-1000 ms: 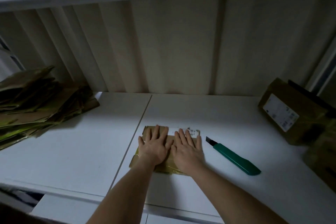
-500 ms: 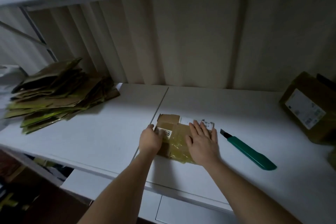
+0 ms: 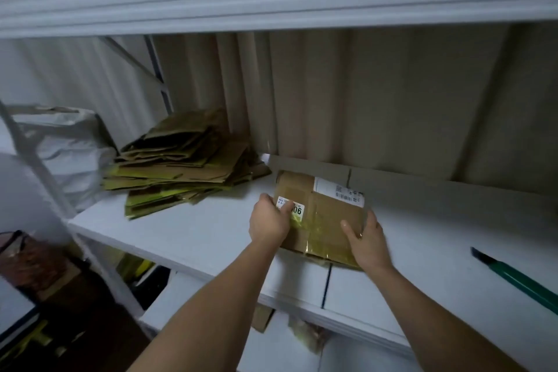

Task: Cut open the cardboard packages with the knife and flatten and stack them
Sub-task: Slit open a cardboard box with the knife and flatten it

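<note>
While the stack of flattened cardboard [image 3: 184,172] lies at the left end of the white shelf [image 3: 187,229], against the back wall, the flattened package [image 3: 326,214] sits near the middle of that shelf, well apart from the heap. It is held from both sides. The left hand [image 3: 268,225] grips its left edge, thumb curled over the small white label, fingers tucked out of sight. The right hand [image 3: 367,240] clasps the right edge, thumb on the taped top face and fingers wrapped round the far side. Further right, the green knife [image 3: 519,279] lies alone on the shelf, touched by neither hand.

Cutting and pressing flat look finished for this piece, so the step in hand seems to be stacking. The next move probably calls for carrying the piece leftward, keeping it level so the folded flaps do not spring open, and laying it squarely on top of the heap, which already looks ragged and slanted.
</note>
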